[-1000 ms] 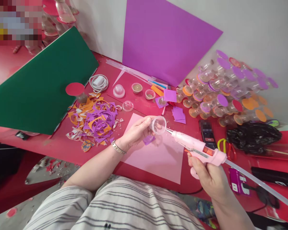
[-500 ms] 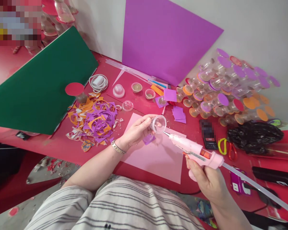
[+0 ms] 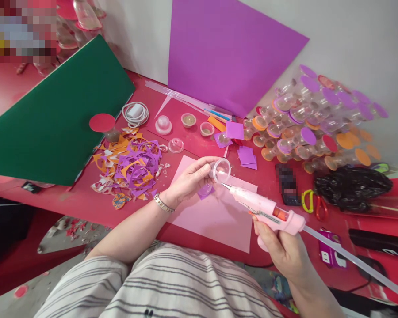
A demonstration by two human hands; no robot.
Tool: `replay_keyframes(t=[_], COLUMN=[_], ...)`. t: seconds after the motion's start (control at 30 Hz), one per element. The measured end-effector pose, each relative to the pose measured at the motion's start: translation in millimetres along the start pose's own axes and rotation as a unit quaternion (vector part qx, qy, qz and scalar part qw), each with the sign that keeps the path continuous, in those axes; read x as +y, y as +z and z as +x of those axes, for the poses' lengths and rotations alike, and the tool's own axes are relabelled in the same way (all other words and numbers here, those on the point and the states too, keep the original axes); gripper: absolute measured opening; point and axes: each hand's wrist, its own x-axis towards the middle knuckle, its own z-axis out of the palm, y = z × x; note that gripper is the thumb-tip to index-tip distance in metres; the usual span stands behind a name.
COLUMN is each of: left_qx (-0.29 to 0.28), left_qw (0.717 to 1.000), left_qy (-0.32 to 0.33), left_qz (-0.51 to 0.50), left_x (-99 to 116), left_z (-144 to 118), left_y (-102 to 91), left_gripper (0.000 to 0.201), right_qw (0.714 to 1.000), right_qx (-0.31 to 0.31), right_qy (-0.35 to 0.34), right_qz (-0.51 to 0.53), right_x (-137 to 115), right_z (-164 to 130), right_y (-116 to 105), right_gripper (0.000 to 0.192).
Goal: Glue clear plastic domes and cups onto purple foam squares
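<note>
My left hand (image 3: 196,177) grips a small clear plastic cup (image 3: 222,171), its round rim turned toward my right side. My right hand (image 3: 280,247) is wrapped around the handle of a pink glue gun (image 3: 257,202), from whose back a long clear glue stick (image 3: 354,258) sticks out. The metal nozzle lies at the lower edge of the cup's rim; whether it touches I cannot tell. Beneath my left hand, a purple square with a clear round piece (image 3: 205,190) on it rests on a pink sheet (image 3: 219,225).
Purple and orange foam scraps (image 3: 135,168) are heaped at left, beside a green board (image 3: 63,119). Clear cups with coloured discs (image 3: 318,115) are stacked at right. Scissors (image 3: 308,201), a phone (image 3: 288,185) and a black plastic bag (image 3: 351,187) lie near my right arm.
The glue gun has shifted slightly left, and its nozzle has gone from the right side of the cup's rim to its lower edge. The left hand has barely moved.
</note>
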Motion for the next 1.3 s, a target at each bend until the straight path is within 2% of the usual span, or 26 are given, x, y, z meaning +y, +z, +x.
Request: replay_keyframes(t=[0.17,0.3,0.4,0.63,0.83,1.03,1.17,1.3], left_qx=[0.002,-0.008,-0.006,-0.008,-0.018,-0.021,-0.023,-0.022], left_qw=[1.000,1.000,1.000,1.000,1.000,1.000,1.000,1.000], left_qy=[0.001,0.003,0.002,-0.007,-0.008,-0.009,-0.010,-0.006], left_qz=[0.009,0.005,-0.001,-0.016,-0.017,-0.002,-0.005,-0.010], left_x=[-1.3,-1.4,-0.8,0.2,-1.0,-2.8,-3.4,-3.2], left_z=[-0.1,-0.2,-0.4,1.1,1.1,0.3,0.2,0.6], left_y=[-1.6,-1.9,-0.8,-0.1,-1.4,-2.6,-2.9,-2.7], left_gripper=[0.041,0.041,0.042,0.042,0.042,0.043,0.041,0.042], right_qw=[0.999,0.999,1.000,0.999,0.994,0.988,0.987,0.994], right_qx=[-0.009,-0.029,-0.016,-0.027,-0.019,-0.061,-0.063,-0.044], right_qy=[-0.007,-0.004,-0.009,0.033,0.101,0.110,0.116,0.089], right_qz=[-0.030,-0.015,-0.008,0.019,0.036,0.090,0.089,0.053], right_x=[-2.6,-2.7,-0.6,3.2,6.7,5.2,6.8,7.8], right_z=[2.4,6.0,7.4,8.3,8.5,23.8,22.8,12.0], right_y=[0.6,-1.1,-2.0,-2.5,-1.9,-5.4,-5.5,-4.4], right_gripper=[0.017,0.019,0.018,0.017,0.025,0.025,0.025,0.022])
